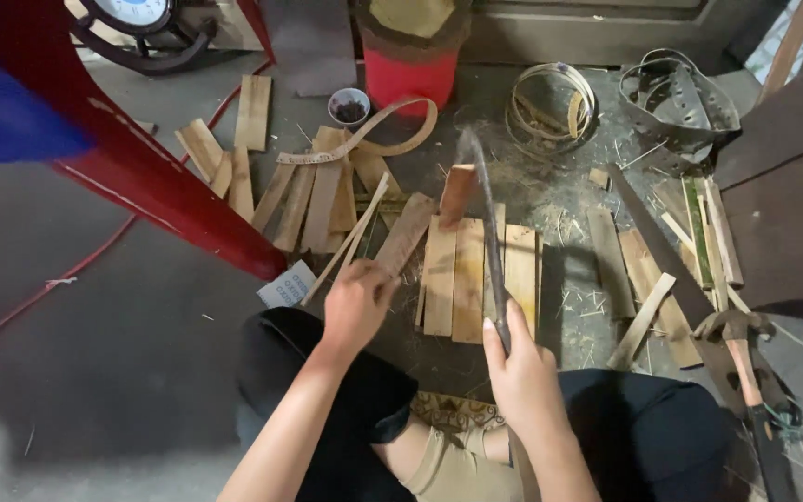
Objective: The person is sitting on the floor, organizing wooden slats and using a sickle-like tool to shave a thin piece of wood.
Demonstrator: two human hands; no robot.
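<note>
Slats: four flat bamboo slats (467,277) lie side by side just ahead of both hands; keep that row square.
Blade: one long dark blade (488,237), tip over the slats; best guided slowly, edge away from the fingers.
Strips: two thin strips (357,234) fan out from the left fist.
Left hand (357,302): closed round the strips.
Right hand (519,367): clenched on the blade's handle.

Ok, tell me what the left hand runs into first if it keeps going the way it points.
Probably the slanted bamboo slat just beyond the left hand, which grips thin strips aimed up-screen; depth is hard to judge.
</note>
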